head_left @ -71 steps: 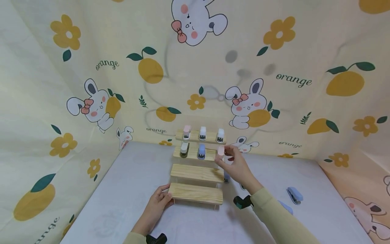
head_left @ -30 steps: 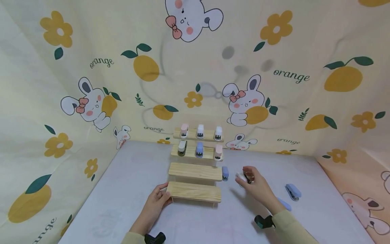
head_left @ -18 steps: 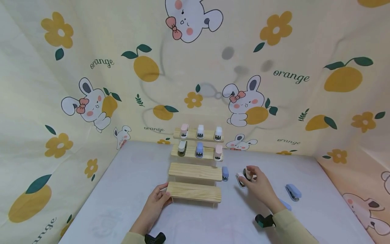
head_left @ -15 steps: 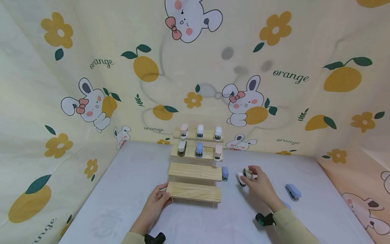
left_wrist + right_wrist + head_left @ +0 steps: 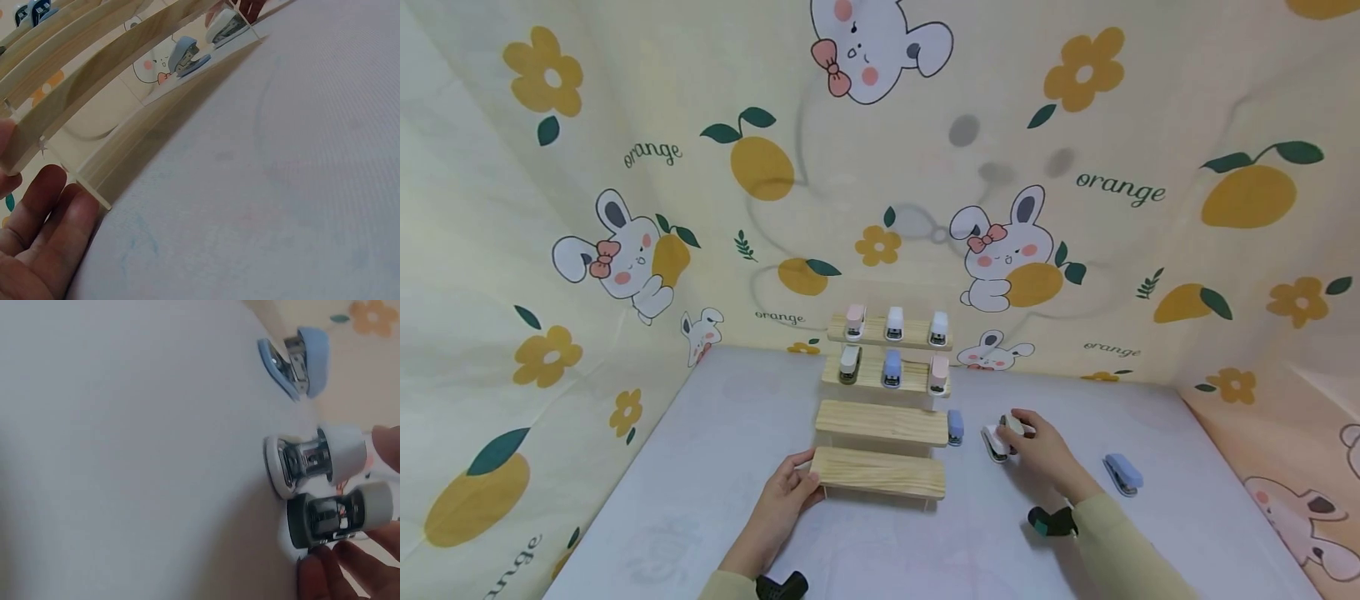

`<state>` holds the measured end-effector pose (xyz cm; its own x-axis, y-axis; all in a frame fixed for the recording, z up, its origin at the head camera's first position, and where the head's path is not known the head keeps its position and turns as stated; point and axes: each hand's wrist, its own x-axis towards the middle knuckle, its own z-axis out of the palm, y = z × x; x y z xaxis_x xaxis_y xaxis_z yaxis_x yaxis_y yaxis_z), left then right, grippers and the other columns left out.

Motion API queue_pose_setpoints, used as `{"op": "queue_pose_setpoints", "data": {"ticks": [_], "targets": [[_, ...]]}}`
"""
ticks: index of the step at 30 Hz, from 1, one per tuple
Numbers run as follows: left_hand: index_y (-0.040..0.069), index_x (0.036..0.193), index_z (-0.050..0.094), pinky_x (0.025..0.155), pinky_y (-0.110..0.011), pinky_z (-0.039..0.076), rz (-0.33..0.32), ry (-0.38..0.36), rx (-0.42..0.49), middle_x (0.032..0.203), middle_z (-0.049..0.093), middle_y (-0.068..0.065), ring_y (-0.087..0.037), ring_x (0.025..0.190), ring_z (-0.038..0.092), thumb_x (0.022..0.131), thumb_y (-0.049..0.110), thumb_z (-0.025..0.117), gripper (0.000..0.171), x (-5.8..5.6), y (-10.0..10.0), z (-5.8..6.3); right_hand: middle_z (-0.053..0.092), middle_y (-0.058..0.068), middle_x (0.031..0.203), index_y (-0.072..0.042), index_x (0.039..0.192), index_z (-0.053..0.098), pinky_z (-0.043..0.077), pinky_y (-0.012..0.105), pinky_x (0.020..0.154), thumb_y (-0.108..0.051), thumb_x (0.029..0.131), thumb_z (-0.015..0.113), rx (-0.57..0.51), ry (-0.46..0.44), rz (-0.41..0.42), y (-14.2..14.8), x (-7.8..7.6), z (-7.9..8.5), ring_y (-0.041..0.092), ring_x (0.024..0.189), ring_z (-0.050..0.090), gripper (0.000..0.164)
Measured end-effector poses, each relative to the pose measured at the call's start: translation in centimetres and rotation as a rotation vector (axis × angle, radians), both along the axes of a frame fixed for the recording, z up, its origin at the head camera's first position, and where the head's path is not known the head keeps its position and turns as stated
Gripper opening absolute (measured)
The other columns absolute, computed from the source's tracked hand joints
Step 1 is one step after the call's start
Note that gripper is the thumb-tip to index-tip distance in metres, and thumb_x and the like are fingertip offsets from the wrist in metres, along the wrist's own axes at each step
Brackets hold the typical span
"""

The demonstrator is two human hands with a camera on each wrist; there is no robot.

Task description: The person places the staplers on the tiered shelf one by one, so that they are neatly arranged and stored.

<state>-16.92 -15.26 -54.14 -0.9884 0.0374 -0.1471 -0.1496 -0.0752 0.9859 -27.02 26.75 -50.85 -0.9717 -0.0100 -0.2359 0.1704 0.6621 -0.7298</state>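
Observation:
My left hand holds the left end of the lowest board of a stepped wooden shelf; the left wrist view shows the board end between its digits. My right hand is at two mini staplers on the table, right of the shelf. Its fingers curl behind a grey-topped stapler with a dark base. The thumb lies near the top of a white stapler beside it; whether it touches is unclear. On the second board from the top, a pink stapler stands at the right end.
A blue stapler stands close to the shelf's right side. Another blue stapler lies further right. Several staplers fill the upper two boards, including a lilac-blue one. A patterned cloth rises behind the table.
My right hand has left the pink stapler on the shelf and moved right and down to the two table staplers. There the grey-topped one has come more into view. My left hand stays put.

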Motion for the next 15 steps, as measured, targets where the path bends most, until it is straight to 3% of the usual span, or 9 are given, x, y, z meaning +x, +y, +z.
{"op": "queue_pose_setpoints", "data": {"ticks": [7,15], "targets": [[0.006,0.143,0.038,0.092,-0.033,0.053,-0.014,0.011,0.003,0.111,0.061,-0.014,-0.022,0.107,0.060,0.097,0.024,0.059,0.054,0.0,-0.1,0.0,0.023,0.026,0.153,-0.010,0.153,0.021,0.023,0.065,0.109,-0.063,0.091,0.052,-0.016,-0.059,0.030,0.9,-0.6,-0.8,0.046,0.137,0.026,0.087],[0.007,0.144,0.038,0.093,-0.034,0.052,-0.018,0.005,-0.002,0.111,0.061,-0.013,-0.021,0.107,0.060,0.097,0.024,0.058,0.054,0.0,-0.2,0.0,0.013,0.023,0.158,-0.012,0.154,0.016,0.011,0.063,0.113,-0.052,0.097,0.050,-0.093,-0.082,0.069,1.0,0.1,-1.0,0.043,0.142,0.013,0.077]]}}
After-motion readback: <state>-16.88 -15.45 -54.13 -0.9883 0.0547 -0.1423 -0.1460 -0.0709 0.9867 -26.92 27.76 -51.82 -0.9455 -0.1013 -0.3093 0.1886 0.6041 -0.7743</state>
